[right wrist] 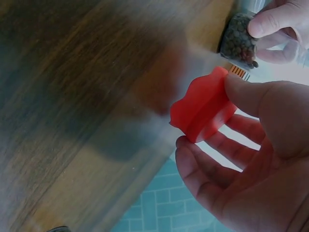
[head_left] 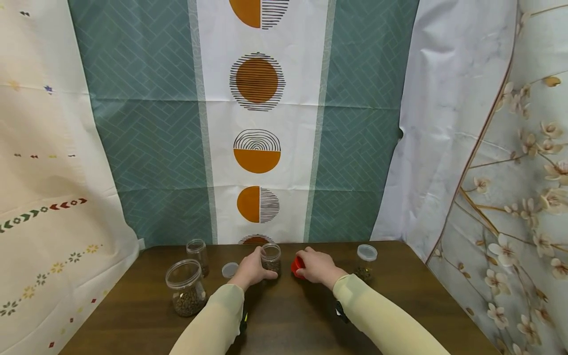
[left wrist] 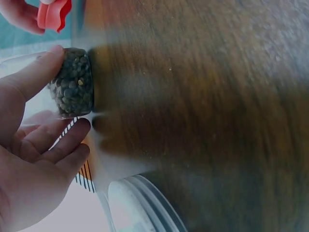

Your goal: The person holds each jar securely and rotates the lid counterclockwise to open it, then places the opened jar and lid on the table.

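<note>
My left hand [head_left: 252, 270] grips a small clear jar [head_left: 272, 265], thumb on one side and fingers on the other. Small grey-brown grains like pebbles [left wrist: 72, 87] fill its lower part in the left wrist view. Whether the jar's base touches the table I cannot tell. To its right, my right hand [head_left: 318, 267] pinches a red, wavy-edged piece [right wrist: 205, 106] between thumb and fingers, just above the wood. The red piece is hollow-looking, and its exact kind is unclear. Behind my left hand lies a round translucent lid [head_left: 230, 269].
On the left of the brown table [head_left: 284, 320] stand a large open jar [head_left: 188, 296] partly filled with grains and a narrower jar [head_left: 198, 254] behind it. A lidded jar [head_left: 366, 264] is beyond my right wrist. Patterned curtains [head_left: 262, 123] hang behind the table.
</note>
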A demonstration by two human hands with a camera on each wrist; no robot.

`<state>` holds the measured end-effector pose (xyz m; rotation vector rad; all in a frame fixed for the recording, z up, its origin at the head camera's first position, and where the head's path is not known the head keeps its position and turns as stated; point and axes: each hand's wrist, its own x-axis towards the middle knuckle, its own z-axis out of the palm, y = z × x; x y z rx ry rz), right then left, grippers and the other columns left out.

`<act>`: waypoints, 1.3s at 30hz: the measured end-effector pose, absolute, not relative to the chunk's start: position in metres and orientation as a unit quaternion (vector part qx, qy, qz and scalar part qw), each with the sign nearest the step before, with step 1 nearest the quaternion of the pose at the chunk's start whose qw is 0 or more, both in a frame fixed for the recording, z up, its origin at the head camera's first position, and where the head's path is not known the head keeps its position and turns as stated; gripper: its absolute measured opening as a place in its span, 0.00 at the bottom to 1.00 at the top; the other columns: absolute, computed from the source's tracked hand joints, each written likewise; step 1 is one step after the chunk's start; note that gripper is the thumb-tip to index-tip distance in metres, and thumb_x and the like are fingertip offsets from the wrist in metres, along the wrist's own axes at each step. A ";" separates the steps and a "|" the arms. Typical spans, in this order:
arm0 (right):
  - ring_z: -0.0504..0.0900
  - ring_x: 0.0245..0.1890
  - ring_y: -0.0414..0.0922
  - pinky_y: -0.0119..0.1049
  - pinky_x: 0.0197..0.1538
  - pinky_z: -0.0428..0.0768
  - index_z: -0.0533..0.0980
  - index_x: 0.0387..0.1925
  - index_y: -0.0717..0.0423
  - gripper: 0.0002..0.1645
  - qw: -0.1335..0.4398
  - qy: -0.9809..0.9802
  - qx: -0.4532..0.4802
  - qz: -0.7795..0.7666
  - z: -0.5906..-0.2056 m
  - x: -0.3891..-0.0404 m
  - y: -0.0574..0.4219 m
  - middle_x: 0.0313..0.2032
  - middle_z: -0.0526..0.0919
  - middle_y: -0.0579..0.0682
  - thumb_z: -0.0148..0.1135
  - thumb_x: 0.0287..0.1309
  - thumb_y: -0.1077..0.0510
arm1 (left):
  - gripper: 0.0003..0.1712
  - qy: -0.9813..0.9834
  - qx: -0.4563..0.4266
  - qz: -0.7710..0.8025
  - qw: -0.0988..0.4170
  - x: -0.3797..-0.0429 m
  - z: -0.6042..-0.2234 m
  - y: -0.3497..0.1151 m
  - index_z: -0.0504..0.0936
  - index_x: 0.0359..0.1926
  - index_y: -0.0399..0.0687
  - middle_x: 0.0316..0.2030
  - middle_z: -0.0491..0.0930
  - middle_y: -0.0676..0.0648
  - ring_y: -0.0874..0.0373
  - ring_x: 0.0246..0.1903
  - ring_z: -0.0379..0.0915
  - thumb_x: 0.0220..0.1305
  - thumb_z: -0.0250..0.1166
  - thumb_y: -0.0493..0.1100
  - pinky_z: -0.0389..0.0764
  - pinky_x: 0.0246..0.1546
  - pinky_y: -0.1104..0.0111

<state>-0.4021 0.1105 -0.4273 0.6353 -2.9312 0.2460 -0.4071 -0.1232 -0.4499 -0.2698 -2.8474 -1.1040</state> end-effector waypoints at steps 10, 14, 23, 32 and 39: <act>0.84 0.44 0.55 0.54 0.51 0.86 0.82 0.66 0.55 0.29 0.063 -0.974 0.210 0.059 -0.431 -0.405 0.105 0.53 0.83 0.56 0.78 0.68 0.49 | 0.42 -0.926 -0.079 -0.367 0.042 -0.409 -0.448 -0.122 0.73 0.63 0.37 0.55 0.84 0.36 0.39 0.53 0.81 0.58 0.88 0.47 0.81 0.60 0.44; 0.82 0.45 0.55 0.53 0.52 0.85 0.83 0.66 0.55 0.30 0.066 -0.977 0.196 0.051 -0.432 -0.406 0.105 0.54 0.83 0.56 0.79 0.67 0.50 | 0.42 -0.926 -0.085 -0.365 0.045 -0.409 -0.446 -0.120 0.73 0.62 0.36 0.54 0.84 0.36 0.39 0.53 0.81 0.58 0.88 0.47 0.81 0.60 0.44; 0.81 0.40 0.55 0.51 0.47 0.84 0.85 0.56 0.54 0.24 0.078 -0.977 0.199 0.025 -0.434 -0.408 0.100 0.46 0.82 0.53 0.82 0.64 0.50 | 0.41 -0.926 -0.073 -0.368 0.039 -0.412 -0.452 -0.121 0.74 0.62 0.38 0.54 0.84 0.37 0.41 0.52 0.81 0.57 0.89 0.48 0.81 0.60 0.45; 0.80 0.39 0.53 0.49 0.47 0.84 0.86 0.55 0.53 0.23 0.074 -0.977 0.197 0.019 -0.437 -0.413 0.100 0.44 0.82 0.52 0.83 0.63 0.50 | 0.44 -0.923 -0.082 -0.373 0.038 -0.413 -0.451 -0.122 0.72 0.65 0.35 0.57 0.83 0.36 0.39 0.55 0.81 0.58 0.88 0.46 0.81 0.62 0.44; 0.81 0.41 0.53 0.50 0.50 0.84 0.85 0.57 0.53 0.25 0.062 -0.979 0.196 0.011 -0.439 -0.419 0.098 0.47 0.84 0.52 0.83 0.64 0.49 | 0.45 -0.924 -0.079 -0.373 0.033 -0.415 -0.452 -0.123 0.71 0.67 0.34 0.60 0.82 0.35 0.37 0.59 0.80 0.59 0.88 0.46 0.79 0.65 0.43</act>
